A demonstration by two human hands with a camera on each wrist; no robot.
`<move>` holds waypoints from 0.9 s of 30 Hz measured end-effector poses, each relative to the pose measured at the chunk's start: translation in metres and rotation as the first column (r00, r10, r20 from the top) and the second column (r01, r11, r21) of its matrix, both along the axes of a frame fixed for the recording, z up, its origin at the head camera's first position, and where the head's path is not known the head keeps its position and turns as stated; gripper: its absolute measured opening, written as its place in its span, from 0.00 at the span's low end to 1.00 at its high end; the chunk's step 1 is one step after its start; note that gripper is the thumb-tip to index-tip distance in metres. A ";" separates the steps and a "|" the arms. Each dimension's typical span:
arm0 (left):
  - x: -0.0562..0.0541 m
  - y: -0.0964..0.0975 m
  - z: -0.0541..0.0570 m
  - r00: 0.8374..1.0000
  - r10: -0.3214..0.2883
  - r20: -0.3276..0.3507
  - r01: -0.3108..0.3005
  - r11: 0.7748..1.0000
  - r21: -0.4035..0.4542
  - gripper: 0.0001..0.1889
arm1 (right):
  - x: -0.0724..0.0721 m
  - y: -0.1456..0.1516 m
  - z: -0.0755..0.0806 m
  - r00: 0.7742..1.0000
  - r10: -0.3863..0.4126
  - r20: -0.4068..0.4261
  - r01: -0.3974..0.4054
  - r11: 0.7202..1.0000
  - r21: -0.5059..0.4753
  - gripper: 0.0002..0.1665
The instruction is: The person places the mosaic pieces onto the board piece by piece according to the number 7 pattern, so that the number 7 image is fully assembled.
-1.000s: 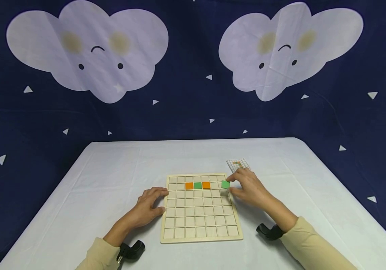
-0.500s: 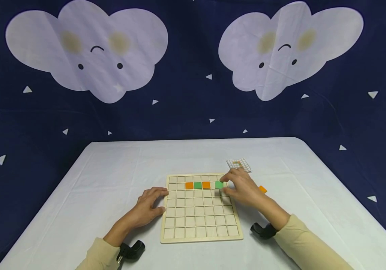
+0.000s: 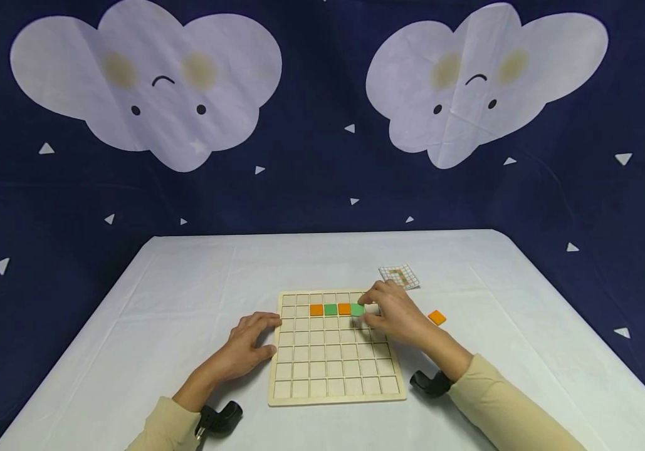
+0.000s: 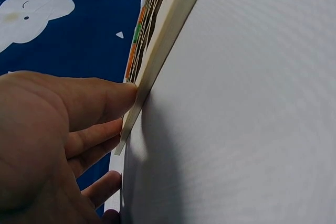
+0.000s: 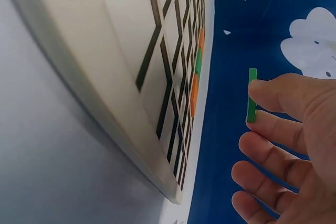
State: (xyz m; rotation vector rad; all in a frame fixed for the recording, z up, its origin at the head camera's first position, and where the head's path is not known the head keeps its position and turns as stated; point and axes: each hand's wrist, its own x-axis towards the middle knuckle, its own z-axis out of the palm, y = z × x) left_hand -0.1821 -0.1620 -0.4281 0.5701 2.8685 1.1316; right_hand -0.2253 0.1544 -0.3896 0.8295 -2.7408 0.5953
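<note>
A thin green square tile (image 5: 252,95) is pinched between the thumb and index finger of my right hand (image 3: 395,313), held above the wooden grid board (image 3: 333,399). In the head view the tile overlaps the cell just right of a row of orange, green and orange tiles (image 3: 330,310). My other right fingers are spread apart, as the right wrist view shows. My left hand (image 3: 240,351) rests at the board's left edge, its thumb (image 4: 113,98) touching the side and its fingers fairly straight.
One loose orange tile (image 3: 437,317) lies on the white table right of the board. Behind my right hand is a small card (image 3: 403,274) printed with a coloured grid pattern. A dark cloth (image 3: 311,188) with clouds hangs behind the table.
My right hand has moved left over the board with the green tile, bringing it beside the row. The loose orange tile has come into view from behind the arm. My left hand stays put.
</note>
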 end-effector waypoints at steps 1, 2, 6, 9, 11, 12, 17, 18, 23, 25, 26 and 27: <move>0.000 0.000 0.000 1.000 0.000 0.001 0.000 1.000 0.000 0.22 | 0.000 -0.001 0.000 1.000 0.000 0.004 0.000 1.000 0.002 0.14; 0.000 0.000 0.000 1.000 0.000 0.002 0.000 1.000 0.001 0.22 | -0.001 -0.002 0.000 1.000 0.002 0.006 -0.002 1.000 0.002 0.14; 0.000 0.000 0.000 1.000 0.003 0.008 -0.003 1.000 0.006 0.22 | -0.003 -0.005 -0.002 1.000 0.012 0.014 -0.012 1.000 0.001 0.14; 0.000 0.000 0.000 1.000 0.005 0.011 -0.005 1.000 0.009 0.22 | -0.004 -0.007 -0.003 1.000 0.022 0.014 -0.022 1.000 0.013 0.14; 0.000 0.001 0.000 1.000 0.007 0.013 -0.007 1.000 0.008 0.22 | -0.005 -0.010 -0.004 0.999 0.026 0.019 -0.027 0.999 0.020 0.14; 0.000 0.001 0.000 1.000 0.007 0.014 -0.007 1.000 0.008 0.22 | -0.005 -0.011 -0.004 0.999 0.028 0.025 -0.028 0.999 0.023 0.14; 0.000 0.001 0.000 1.000 0.010 0.009 -0.010 1.000 0.003 0.23 | -0.007 -0.017 -0.003 0.998 0.024 0.062 -0.026 0.999 0.031 0.14; 0.000 0.001 0.000 1.000 0.010 0.007 -0.010 1.000 0.003 0.22 | -0.007 -0.018 -0.003 0.997 0.023 0.068 -0.026 0.999 0.032 0.14; 0.000 0.001 -0.001 1.000 0.007 0.003 -0.007 1.000 0.001 0.23 | -0.009 -0.020 -0.004 0.996 0.027 0.085 -0.031 0.998 0.047 0.15; -0.001 0.001 -0.001 1.000 0.007 0.002 -0.007 1.000 0.001 0.23 | -0.010 -0.021 -0.004 0.996 0.031 0.088 -0.035 0.998 0.049 0.15; -0.001 0.001 -0.001 1.000 0.008 0.001 -0.008 1.000 0.002 0.23 | -0.010 -0.021 -0.005 0.995 0.033 0.090 -0.038 0.998 0.048 0.15; -0.001 0.001 -0.001 1.000 0.008 -0.001 -0.008 1.000 0.000 0.23 | -0.011 -0.021 -0.005 0.995 0.035 0.091 -0.040 0.998 0.050 0.15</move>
